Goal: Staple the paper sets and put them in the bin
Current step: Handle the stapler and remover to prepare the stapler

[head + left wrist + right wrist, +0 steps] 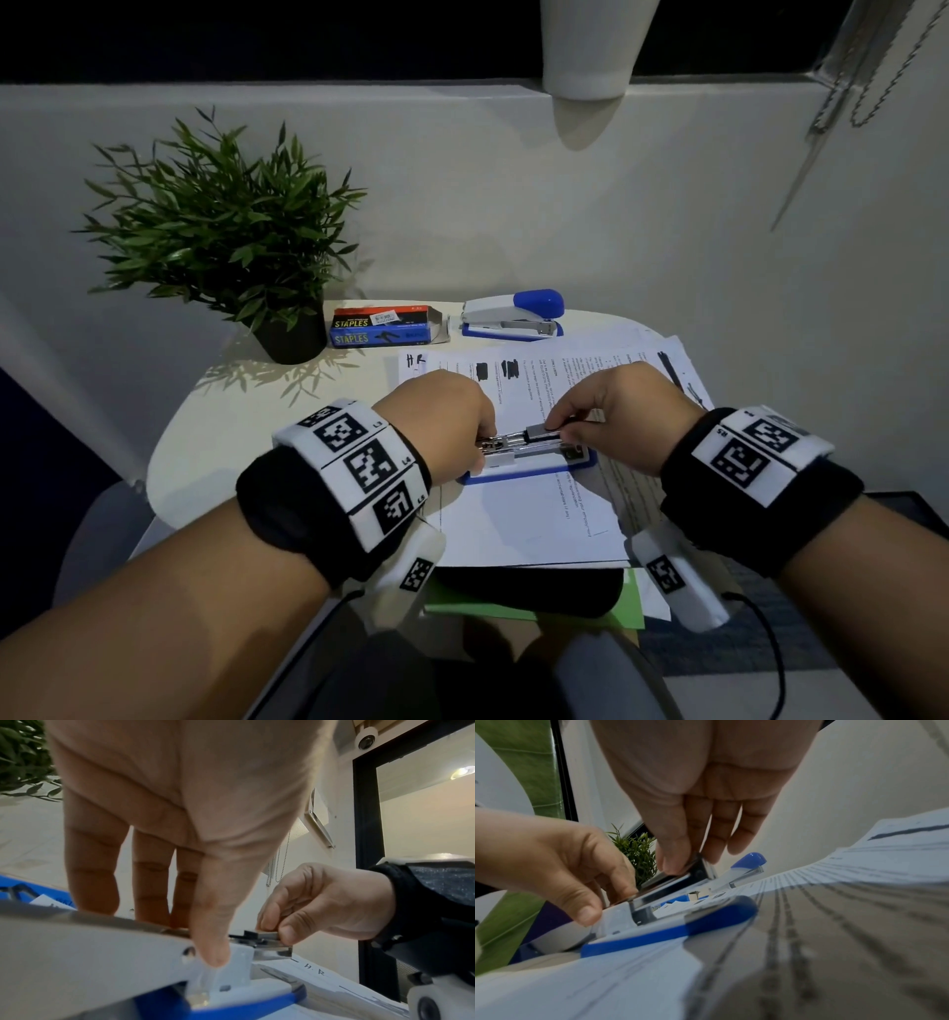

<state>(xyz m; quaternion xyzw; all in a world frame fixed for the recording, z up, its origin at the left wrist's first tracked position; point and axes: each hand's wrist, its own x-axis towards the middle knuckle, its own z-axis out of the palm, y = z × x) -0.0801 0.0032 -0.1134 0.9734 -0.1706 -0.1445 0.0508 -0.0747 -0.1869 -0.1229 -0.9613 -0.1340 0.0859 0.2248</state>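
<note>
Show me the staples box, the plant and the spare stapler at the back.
staples box [382, 327]: head view, its printed front.
plant [221, 226]: head view, its leaves.
spare stapler [513, 313]: head view, its white top.

Bare forearms fill the lower frame, each wrist wrapped in a black band [287, 519] carrying white panels [359, 462] of black square codes, a white camera pod [678, 575] and thin black cable [765, 647] beneath.
</note>
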